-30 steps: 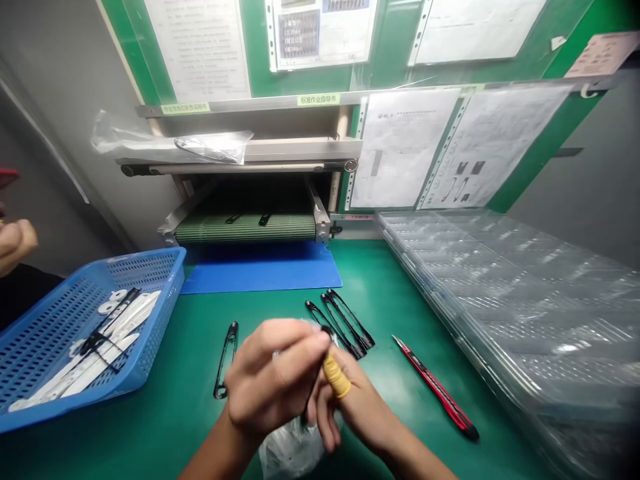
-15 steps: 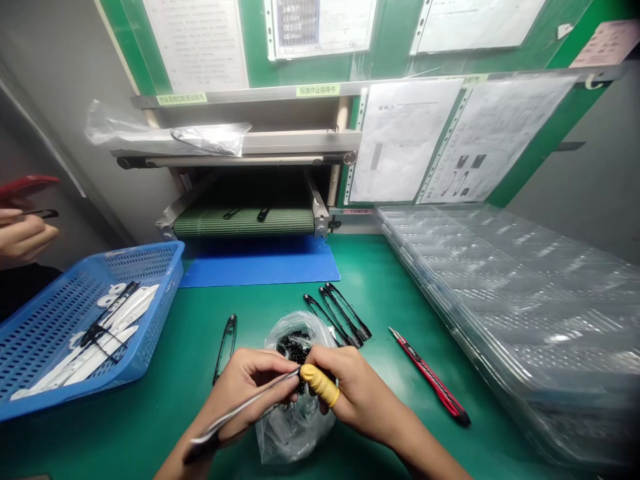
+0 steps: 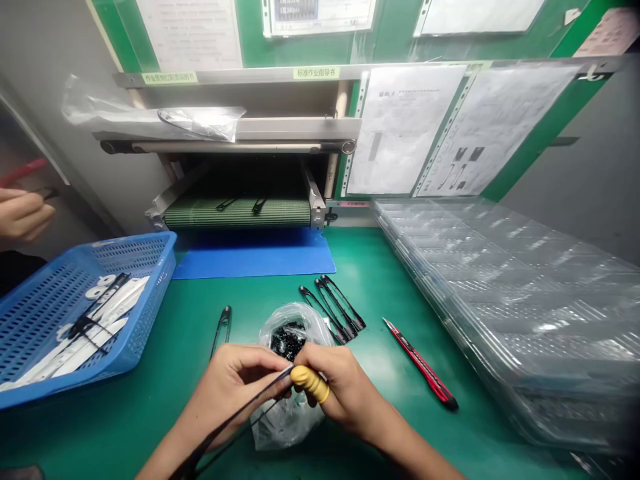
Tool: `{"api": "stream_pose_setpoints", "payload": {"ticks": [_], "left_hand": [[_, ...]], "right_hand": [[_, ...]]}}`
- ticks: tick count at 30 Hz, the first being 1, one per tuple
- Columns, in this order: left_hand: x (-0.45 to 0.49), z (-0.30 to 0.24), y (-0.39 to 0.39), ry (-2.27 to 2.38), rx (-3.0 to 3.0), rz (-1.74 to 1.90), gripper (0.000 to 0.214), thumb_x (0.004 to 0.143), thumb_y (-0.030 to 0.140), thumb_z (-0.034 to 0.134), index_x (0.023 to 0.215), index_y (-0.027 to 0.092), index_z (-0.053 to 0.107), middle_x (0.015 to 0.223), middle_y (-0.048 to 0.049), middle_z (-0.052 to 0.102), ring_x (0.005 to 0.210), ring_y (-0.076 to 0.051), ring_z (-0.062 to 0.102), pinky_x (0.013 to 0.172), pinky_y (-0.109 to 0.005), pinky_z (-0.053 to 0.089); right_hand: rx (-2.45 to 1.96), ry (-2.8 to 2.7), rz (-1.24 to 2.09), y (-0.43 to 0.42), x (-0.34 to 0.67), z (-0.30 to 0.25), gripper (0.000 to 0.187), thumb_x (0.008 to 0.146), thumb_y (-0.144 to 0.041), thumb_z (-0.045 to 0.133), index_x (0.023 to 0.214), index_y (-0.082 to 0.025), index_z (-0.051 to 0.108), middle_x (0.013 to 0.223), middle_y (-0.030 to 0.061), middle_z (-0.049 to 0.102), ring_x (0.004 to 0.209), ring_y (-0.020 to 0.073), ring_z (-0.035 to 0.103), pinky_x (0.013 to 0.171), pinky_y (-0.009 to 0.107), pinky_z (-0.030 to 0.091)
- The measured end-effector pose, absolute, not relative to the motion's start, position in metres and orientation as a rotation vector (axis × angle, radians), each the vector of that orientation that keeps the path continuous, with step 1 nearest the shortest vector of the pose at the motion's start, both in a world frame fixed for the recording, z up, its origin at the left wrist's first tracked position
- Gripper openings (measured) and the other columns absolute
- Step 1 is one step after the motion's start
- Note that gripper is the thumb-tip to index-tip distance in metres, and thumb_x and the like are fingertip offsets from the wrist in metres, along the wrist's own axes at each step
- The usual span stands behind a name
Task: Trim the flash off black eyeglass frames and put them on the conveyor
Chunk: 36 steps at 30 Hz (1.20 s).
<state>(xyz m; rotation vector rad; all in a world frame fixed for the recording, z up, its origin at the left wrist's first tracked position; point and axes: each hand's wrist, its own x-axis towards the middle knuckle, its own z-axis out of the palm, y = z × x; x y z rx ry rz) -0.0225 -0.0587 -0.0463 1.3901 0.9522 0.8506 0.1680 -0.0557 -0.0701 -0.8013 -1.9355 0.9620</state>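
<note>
The left grip (image 3: 235, 380) pinched a black loop (image 3: 210, 442) near its tip, thumb against fingers, leaving the long strands to trail back over the wrist, probably so that the tip alone stood forward to be worked. The right grip (image 3: 345, 383) met it there, digits closed on the end; whether a small part was pinched there too, I could not tell. A yellow cover (image 3: 311, 383) wrapped one of its digits, perhaps against wear or for purchase.

Just beyond and below the fingers sat a clear bag (image 3: 287, 430), mouth open toward the belt, with small black parts (image 3: 289, 341) heaped inside. Its place between the two arms seemed chosen for short reaches. Three more loops (image 3: 336, 307) lay side by side to its right, heads away from the person, lined up as if to be counted or taken easily; a single loop (image 3: 227, 319) lay to the left, apart.

Farther right on the bench (image 3: 390, 267) a red knife (image 3: 420, 362) pointed away from the person, clear of the arms. Beyond it, clear trays (image 3: 480, 313) were stacked at the edge, likely to leave the middle free. To the left, a blue basket (image 3: 155, 307) kept white strips (image 3: 95, 327) and some black pieces together. Ahead, two loops rested on a belt (image 3: 210, 217), above a blue sheet (image 3: 260, 257). A co-worker's hand (image 3: 25, 213) showed beyond the basket, blurred.
</note>
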Motion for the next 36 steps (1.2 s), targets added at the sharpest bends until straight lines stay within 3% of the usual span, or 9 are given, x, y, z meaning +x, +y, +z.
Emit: {"api": "stream_pose_setpoints", "payload": {"ticks": [9,12,15,18,21,24,26,31,36], "left_hand": [[-0.006,-0.053,-0.044,1.044,1.318,0.916,0.02,0.076,0.031,0.073,0.087,0.015,0.076,0.076,-0.0058,0.075,0.071,-0.019,0.069,0.066,-0.026,0.057],[-0.005,-0.063,-0.045,1.125,1.444,0.902,0.037,0.073,0.03,0.075,0.108,0.017,0.071,0.11,-0.0086,0.071,0.097,-0.023,0.067,0.085,-0.032,0.056],[0.001,-0.067,-0.047,1.062,1.461,1.004,0.058,0.08,0.034,0.069,0.134,0.02,0.052,0.135,-0.0104,0.057,0.113,-0.023,0.06,0.094,-0.034,0.052],[0.007,-0.062,-0.048,1.055,1.34,1.063,0.043,0.088,0.043,0.056,0.118,0.011,0.063,0.112,-0.0136,0.07,0.096,-0.021,0.067,0.08,-0.029,0.056],[0.005,-0.054,-0.05,1.06,1.22,1.05,0.037,0.087,0.045,0.058,0.091,0.01,0.069,0.076,-0.0077,0.073,0.068,-0.016,0.068,0.062,-0.022,0.055],[-0.008,-0.043,-0.056,0.978,1.066,0.988,0.035,0.082,0.046,0.064,0.084,0.011,0.066,0.062,-0.0025,0.068,0.052,-0.013,0.065,0.047,-0.018,0.05],[-0.018,-0.035,-0.062,0.94,0.988,0.938,0.037,0.081,0.048,0.065,0.079,0.011,0.064,0.058,-0.0022,0.067,0.047,-0.013,0.064,0.041,-0.016,0.046],[-0.031,-0.017,-0.077,0.9,0.937,0.875,0.042,0.083,0.051,0.061,0.074,0.01,0.065,0.056,-0.0054,0.067,0.044,-0.015,0.066,0.038,-0.016,0.047],[-0.037,-0.014,-0.085,0.901,0.955,0.84,0.032,0.087,0.043,0.059,0.078,0.012,0.061,0.057,-0.0045,0.068,0.045,-0.015,0.067,0.039,-0.015,0.048]], "right_hand": [[-0.987,-1.643,1.163,-0.056,0.165,-0.073,0.016,0.089,-0.026,0.05,0.074,-0.021,0.05,0.058,-0.0026,0.058,0.04,0.01,0.051,0.042,0.021,0.039],[-1.099,-1.528,1.136,-0.056,0.173,-0.077,0.026,0.094,-0.038,0.045,0.075,-0.021,0.045,0.059,-0.0024,0.057,0.039,0.0089,0.049,0.041,0.02,0.037],[-1.231,-1.468,1.065,-0.063,0.178,-0.081,0.03,0.097,-0.044,0.039,0.076,-0.022,0.041,0.061,-0.002,0.057,0.039,0.0085,0.049,0.041,0.019,0.036],[-1.309,-1.593,1.066,-0.074,0.185,-0.079,0.026,0.093,-0.041,0.041,0.075,-0.022,0.044,0.06,-0.0011,0.06,0.041,0.0114,0.053,0.043,0.022,0.04],[-1.525,-1.735,0.869,-0.079,0.213,-0.073,0.017,0.083,-0.037,0.047,0.082,-0.021,0.055,0.076,0.0058,0.066,0.067,0.0216,0.062,0.062,0.032,0.047],[-1.962,-1.65,0.383,-0.072,0.258,-0.078,0.045,0.079,-0.045,0.043,0.11,-0.013,0.052,0.118,0.0242,0.055,0.105,0.0411,0.052,0.082,0.052,0.039],[-2.121,-1.625,0.262,-0.064,0.284,-0.09,0.051,0.078,-0.047,0.039,0.107,-0.008,0.051,0.117,0.0313,0.051,0.107,0.0477,0.047,0.082,0.058,0.036],[-2.288,-1.648,0.233,-0.06,0.31,-0.123,0.025,0.077,-0.044,0.036,0.078,-0.022,0.047,0.086,0.0177,0.06,0.078,0.0371,0.059,0.06,0.046,0.044],[-2.001,-1.793,0.344,-0.091,0.285,-0.096,0.028,0.089,-0.042,0.035,0.105,-0.02,0.043,0.082,0.0072,0.065,0.07,0.0213,0.066,0.061,0.029,0.053]]}}
